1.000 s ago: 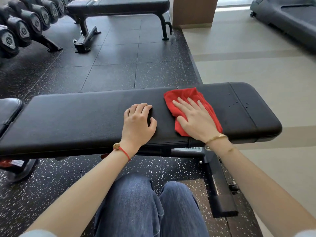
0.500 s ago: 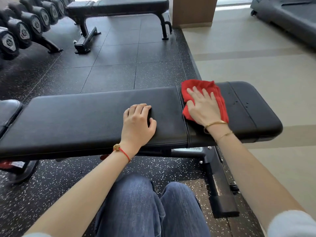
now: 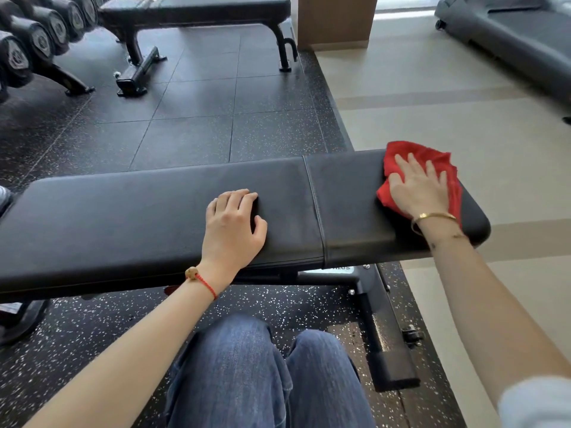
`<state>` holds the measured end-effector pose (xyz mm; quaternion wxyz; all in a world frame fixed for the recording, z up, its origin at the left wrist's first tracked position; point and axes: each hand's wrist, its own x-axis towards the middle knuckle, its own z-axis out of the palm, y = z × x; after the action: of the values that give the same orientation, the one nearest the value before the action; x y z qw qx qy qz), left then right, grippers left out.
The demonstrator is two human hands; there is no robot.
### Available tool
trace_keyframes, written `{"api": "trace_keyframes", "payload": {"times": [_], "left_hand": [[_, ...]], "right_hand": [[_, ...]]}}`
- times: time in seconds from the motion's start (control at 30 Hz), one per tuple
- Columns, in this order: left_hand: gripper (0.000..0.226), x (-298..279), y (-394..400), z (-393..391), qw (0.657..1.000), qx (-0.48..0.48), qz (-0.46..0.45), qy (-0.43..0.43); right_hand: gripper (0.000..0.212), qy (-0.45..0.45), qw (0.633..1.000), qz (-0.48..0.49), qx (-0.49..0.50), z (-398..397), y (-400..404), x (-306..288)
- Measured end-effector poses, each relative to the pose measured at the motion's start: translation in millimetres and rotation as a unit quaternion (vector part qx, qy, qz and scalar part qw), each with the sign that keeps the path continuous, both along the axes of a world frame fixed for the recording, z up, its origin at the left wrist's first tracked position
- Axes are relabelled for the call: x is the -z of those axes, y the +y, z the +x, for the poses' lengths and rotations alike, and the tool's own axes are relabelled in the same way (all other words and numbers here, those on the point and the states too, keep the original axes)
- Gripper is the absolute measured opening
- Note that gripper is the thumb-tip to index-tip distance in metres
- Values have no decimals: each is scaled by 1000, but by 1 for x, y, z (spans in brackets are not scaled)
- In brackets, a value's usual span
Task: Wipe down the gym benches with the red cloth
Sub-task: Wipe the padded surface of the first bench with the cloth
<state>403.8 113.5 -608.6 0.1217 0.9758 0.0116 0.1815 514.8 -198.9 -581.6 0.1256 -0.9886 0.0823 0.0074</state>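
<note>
A long black padded gym bench (image 3: 123, 217) runs across the view in front of me. The red cloth (image 3: 432, 159) lies crumpled on its far right end, near the back edge. My right hand (image 3: 417, 189) presses flat on the cloth with the fingers spread and straight. My left hand (image 3: 231, 227) rests on the middle of the bench pad, fingers curled under at the tips and holding nothing. My knees in blue jeans show below the bench.
A second black bench (image 3: 197, 7) stands at the back on the dark rubber floor. A rack of dumbbells (image 3: 34, 41) lines the far left. A treadmill (image 3: 519, 35) sits at the top right on the pale floor. The near bench's steel foot (image 3: 389, 362) juts toward me.
My right hand has slid the red cloth rightward along the bench, from near the middle seam to the far right end. My left hand has stayed in place.
</note>
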Motion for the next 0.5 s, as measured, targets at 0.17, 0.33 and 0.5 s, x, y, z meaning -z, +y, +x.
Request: {"api": "trace_keyframes", "payload": {"times": [0.17,0.33,0.5], "left_hand": [[43,-1,0,0,1000,1,-1,-4],[42,-1,2,-1,1000,6,-8,-5],[43,0,1,-1,1000,6,-9,-6]], "right_hand": [[56,-16,989,1,-146,-12,57,1],[58,-45,983,-22,-178,-63,28,10],[56,-43,998,-20,-38,-49,-25,10]]}}
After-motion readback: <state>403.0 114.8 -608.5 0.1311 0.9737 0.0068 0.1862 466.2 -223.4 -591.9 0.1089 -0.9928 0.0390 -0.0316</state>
